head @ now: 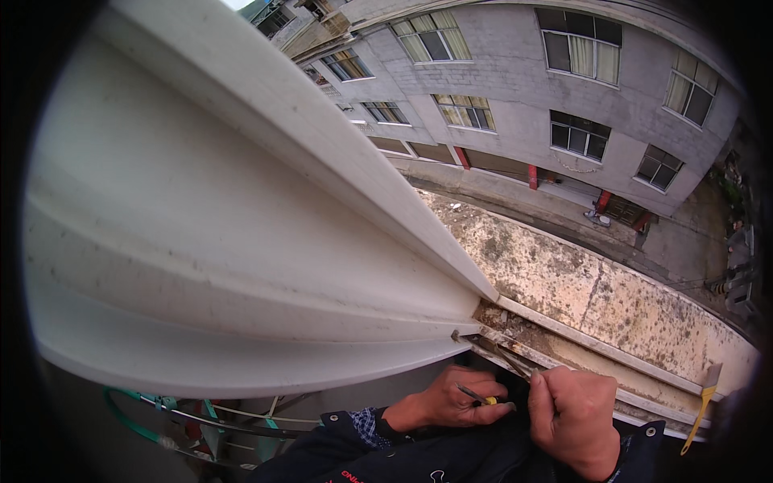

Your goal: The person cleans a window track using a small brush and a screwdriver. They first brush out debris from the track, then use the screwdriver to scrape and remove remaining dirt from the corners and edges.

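Observation:
My left hand (462, 398) is closed around a small tool (474, 393) with a yellow part and a thin dark metal tip pointing up and left. To its right, my right hand (574, 413) grips a thin strip or blade (512, 362) that reaches into the window's bottom track near the frame corner. The two hands are apart. Dirt and debris lie in the window track (580, 356), beside the tall white window frame (290, 241). A paintbrush with a yellow handle (702, 401) rests across the track at the right.
Beyond the track runs a stained concrete ledge (555, 271), with a drop to the street past its edge. A grey building (513, 90) with windows stands opposite. At lower left, behind the frame, is a green and metal rack-like object (211, 422).

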### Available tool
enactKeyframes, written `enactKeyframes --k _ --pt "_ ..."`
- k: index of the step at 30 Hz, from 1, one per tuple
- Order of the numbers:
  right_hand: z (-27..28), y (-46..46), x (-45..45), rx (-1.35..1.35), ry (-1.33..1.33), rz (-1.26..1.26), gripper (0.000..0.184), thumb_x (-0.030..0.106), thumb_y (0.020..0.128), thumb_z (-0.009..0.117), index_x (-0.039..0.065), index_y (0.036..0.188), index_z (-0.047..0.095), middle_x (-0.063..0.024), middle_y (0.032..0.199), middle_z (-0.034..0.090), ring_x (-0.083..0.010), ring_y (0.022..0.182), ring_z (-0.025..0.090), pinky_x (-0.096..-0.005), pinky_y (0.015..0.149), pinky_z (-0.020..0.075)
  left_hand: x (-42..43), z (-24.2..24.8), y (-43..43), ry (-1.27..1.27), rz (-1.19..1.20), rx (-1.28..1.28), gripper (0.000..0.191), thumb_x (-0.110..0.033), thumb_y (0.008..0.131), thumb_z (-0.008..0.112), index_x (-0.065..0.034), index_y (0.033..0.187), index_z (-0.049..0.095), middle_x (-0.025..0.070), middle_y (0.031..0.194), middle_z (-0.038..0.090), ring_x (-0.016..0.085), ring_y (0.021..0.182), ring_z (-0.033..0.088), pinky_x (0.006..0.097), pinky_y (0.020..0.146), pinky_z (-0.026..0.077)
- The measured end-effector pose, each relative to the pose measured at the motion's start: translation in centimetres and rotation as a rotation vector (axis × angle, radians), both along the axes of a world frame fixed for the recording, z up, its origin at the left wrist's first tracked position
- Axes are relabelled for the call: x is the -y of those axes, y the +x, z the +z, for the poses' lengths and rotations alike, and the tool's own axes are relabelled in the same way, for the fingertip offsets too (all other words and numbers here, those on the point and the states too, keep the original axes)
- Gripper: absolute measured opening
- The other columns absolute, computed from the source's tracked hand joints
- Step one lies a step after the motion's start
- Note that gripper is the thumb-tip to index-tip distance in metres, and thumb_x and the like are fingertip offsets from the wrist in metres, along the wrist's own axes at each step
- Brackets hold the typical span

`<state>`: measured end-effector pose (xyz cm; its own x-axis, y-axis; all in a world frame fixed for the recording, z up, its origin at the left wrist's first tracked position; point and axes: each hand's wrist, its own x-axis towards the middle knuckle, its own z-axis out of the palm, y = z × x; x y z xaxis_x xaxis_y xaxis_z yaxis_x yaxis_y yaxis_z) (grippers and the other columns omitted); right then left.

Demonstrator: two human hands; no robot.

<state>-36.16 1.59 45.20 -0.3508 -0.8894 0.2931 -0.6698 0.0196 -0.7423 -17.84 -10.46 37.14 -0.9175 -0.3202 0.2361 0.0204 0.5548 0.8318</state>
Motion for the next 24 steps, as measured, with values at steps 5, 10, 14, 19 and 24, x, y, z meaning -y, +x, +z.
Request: enactKeyframes --k 5,10,14,19,24 --pt "-0.6 1.5 1.2 -0.349 -0.039 0.059 0.029 0.01 0.082 0.073 0.012 0.068 0.048 -0.0047 0.055 0.047 -0.0243 0.045 0.048 -0.0389 0.044 0.0354 0.4 -0.5 0.2 0.028 -0.023 -0.052 0.016 -0.023 0.09 0.076 -0.0088 0.094 0.071 0.0069 0.075 0.061 0.027 0.062 0.063 0.038 0.054 0.047" --pt "-0.7 1.8 1.8 -0.414 -0.055 0.153 0.029 0.012 0.082 0.072 0.013 0.069 0.046 -0.002 0.054 0.046 -0.0208 0.047 0.048 -0.0377 0.045 0.0359 0.4 -0.2 0.6 0.064 -0.039 0.042 0.017 -0.024 0.091 0.075 -0.0097 0.1 0.071 0.0074 0.078 0.063 0.027 0.066 0.065 0.0375 0.056 0.05" --pt "-0.5 1.0 1.7 -0.39 -0.061 0.164 0.03 0.013 0.082 0.073 0.013 0.069 0.046 -0.0018 0.054 0.046 -0.0205 0.048 0.048 -0.0377 0.045 0.0361 0.2 0.1 0.6 0.08 -0.04 0.07 0.019 -0.024 0.091 0.076 -0.0101 0.102 0.072 0.008 0.079 0.065 0.028 0.068 0.067 0.0374 0.056 0.051" --pt "0.0 0.5 1.2 -0.421 -0.069 0.166 0.027 0.012 0.084 0.072 0.013 0.07 0.048 -0.0008 0.056 0.045 -0.0196 0.049 0.048 -0.0372 0.046 0.0363 0.3 -0.1 0.7 0.062 -0.045 0.083 0.02 -0.024 0.09 0.076 -0.0093 0.102 0.071 0.0087 0.077 0.064 0.03 0.066 0.067 0.0383 0.055 0.051" --pt "-0.5 1.6 1.7 -0.514 -0.066 0.161 0.025 0.013 0.085 0.071 0.012 0.071 0.049 0.0004 0.058 0.045 -0.0176 0.052 0.048 -0.0356 0.048 0.0366 0.2 -0.6 0.7 0.06 -0.049 0.032 0.02 -0.024 0.09 0.076 -0.0087 0.101 0.07 0.009 0.077 0.064 0.03 0.065 0.066 0.0385 0.054 0.05"
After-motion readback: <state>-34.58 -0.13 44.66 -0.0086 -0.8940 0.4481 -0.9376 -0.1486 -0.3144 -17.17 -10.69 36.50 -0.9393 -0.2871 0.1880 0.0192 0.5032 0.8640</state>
